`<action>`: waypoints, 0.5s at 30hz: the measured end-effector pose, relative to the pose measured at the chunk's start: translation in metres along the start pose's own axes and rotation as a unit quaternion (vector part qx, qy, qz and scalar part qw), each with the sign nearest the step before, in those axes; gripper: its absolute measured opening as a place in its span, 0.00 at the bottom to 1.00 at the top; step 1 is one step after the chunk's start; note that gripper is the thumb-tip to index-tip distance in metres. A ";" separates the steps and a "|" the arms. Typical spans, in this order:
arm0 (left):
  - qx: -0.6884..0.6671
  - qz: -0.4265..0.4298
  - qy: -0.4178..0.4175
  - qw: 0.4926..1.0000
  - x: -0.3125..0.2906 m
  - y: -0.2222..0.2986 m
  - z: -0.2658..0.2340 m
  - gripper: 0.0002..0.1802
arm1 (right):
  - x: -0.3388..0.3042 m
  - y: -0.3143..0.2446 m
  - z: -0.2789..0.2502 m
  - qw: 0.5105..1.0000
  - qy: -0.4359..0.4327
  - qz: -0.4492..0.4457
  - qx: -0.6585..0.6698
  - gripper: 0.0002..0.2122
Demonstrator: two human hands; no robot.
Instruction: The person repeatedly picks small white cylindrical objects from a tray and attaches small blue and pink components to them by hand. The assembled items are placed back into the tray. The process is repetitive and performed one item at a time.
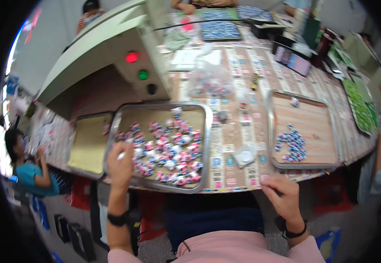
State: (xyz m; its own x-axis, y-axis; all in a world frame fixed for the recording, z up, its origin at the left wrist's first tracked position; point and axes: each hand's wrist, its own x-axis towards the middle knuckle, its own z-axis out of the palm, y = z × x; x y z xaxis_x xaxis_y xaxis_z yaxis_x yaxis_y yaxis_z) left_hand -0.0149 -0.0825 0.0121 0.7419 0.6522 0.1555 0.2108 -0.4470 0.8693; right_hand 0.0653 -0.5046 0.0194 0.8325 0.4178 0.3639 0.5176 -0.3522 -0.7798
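Over the near left corner of a metal tray point(209, 144), my left hand point(121, 165) is closed, with a bit of white showing at its fingers; what it holds is too blurred to make out. In that tray lie many small white, pink and blue figures point(173, 151). At the table's front edge, right of the tray, my right hand point(283, 195) has its thumb and fingertips pinched together. Anything between them is too small to tell. A second metal tray point(304, 165), beyond the right hand, holds a cluster of small blue, white and red pieces point(292, 147) and a lone white figure point(294, 102).
A pale machine housing point(107, 48) with red and green lights stands at the left, over a yellow-lined tray point(87, 144). Between the trays are a small white item point(244, 155) and a clear bag of pieces point(212, 81). A phone point(292, 60) leans behind. Other people sit around.
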 end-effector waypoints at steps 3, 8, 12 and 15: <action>-0.404 -0.102 -0.175 0.892 -0.051 0.034 0.006 0.22 | 0.013 0.009 -0.019 0.994 0.059 0.080 -0.044 0.07; -0.581 -0.353 -0.323 0.659 -0.112 0.085 0.054 0.14 | 0.029 0.047 -0.042 0.980 0.104 0.063 -0.156 0.08; -0.570 -0.392 -0.430 0.580 -0.142 0.098 0.085 0.12 | 0.046 0.054 -0.037 0.980 0.041 0.006 -0.193 0.10; -0.554 -0.394 -0.472 0.562 -0.151 0.092 0.103 0.16 | 0.058 0.059 -0.025 0.976 -0.002 -0.024 -0.215 0.10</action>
State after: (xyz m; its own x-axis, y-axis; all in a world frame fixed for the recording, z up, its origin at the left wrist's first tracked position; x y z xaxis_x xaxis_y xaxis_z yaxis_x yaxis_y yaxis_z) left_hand -0.0419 -0.2849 0.0208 0.8138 -0.4670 -0.3458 0.5720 0.7489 0.3347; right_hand 0.1486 -0.5222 0.0073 0.8048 0.4457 0.3920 0.5920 -0.6502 -0.4762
